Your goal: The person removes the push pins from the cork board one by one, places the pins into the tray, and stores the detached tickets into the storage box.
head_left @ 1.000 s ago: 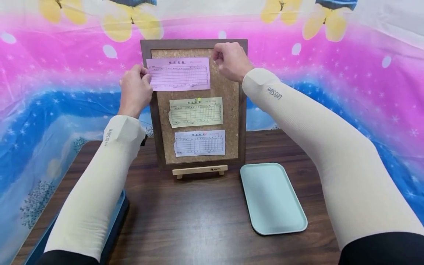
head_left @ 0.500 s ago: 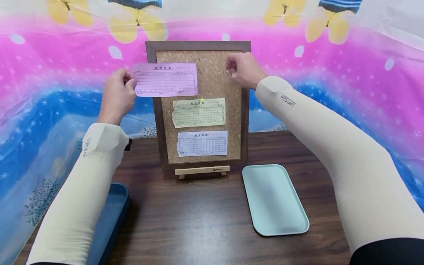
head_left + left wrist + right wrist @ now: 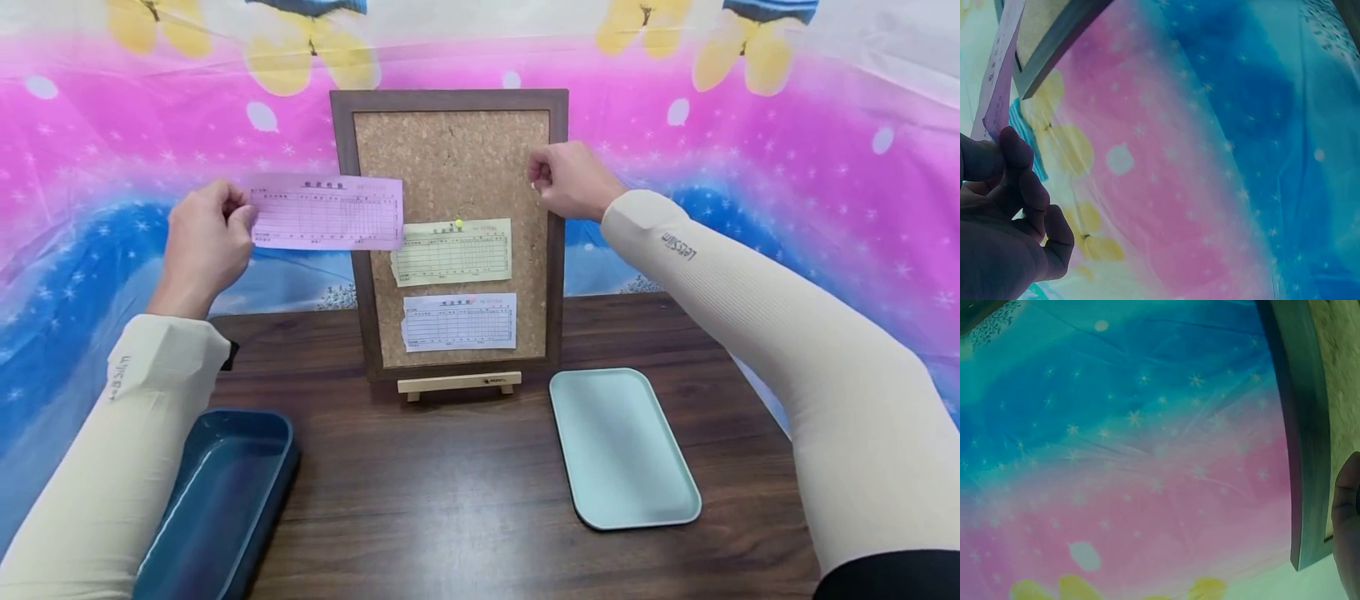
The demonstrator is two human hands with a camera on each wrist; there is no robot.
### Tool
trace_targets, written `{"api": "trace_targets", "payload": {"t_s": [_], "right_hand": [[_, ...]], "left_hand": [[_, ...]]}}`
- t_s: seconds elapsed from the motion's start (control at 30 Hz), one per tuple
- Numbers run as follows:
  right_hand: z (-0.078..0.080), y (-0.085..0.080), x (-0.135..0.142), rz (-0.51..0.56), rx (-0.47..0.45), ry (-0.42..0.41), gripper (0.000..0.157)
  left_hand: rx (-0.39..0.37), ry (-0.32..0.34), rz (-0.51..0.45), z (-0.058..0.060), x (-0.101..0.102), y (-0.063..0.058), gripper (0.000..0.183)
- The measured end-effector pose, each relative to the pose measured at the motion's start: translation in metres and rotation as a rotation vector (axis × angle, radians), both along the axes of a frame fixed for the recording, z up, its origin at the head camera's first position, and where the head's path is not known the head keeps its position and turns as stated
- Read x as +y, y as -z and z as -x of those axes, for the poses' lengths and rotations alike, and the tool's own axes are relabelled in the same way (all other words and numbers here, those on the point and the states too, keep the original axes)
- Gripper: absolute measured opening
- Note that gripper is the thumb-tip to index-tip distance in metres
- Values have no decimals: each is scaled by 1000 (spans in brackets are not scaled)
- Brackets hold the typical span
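My left hand (image 3: 206, 242) pinches the left end of a pink receipt slip (image 3: 326, 212). The slip's right end overlaps the corkboard (image 3: 453, 158) in the head view; in the left wrist view the paper (image 3: 1000, 75) rises from between thumb and fingertips. My right hand (image 3: 573, 179) is raised at the board's right frame with its fingers curled in; I cannot tell whether something small is between its fingertips. Two receipts are on the cork: a pale green one (image 3: 453, 254) with a yellow-green pushpin (image 3: 459, 223) at its top, and a pale lilac one (image 3: 460, 323) below.
The board leans on a small wooden easel (image 3: 459, 384) on the dark wood table (image 3: 420, 475). A mint tray (image 3: 626, 450) lies at right, and a deep blue tray (image 3: 225, 492) at left, partly under my left sleeve. A patterned curtain (image 3: 82, 167) hangs behind.
My left hand has carried the pink slip leftward and down, away from the board's upper part. My right hand has moved right and down to the board's right frame.
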State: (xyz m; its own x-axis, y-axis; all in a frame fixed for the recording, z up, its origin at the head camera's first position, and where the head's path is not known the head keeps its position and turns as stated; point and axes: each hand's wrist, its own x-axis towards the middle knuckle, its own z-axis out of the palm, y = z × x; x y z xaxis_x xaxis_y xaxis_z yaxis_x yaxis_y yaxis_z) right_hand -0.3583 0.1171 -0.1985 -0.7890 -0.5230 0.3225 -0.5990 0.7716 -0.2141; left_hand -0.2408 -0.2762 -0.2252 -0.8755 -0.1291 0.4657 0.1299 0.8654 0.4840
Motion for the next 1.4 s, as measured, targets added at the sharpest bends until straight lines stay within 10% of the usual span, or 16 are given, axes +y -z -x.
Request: {"api": "trace_targets", "payload": {"t_s": [0.8, 1.4], "right_hand": [[-10, 53, 37, 7, -19, -106, 20], [-37, 107, 68, -87, -29, -198, 25]], "left_hand": [[-94, -17, 109, -56, -49, 28, 30], [-219, -24, 267, -110, -87, 72, 18]]}}
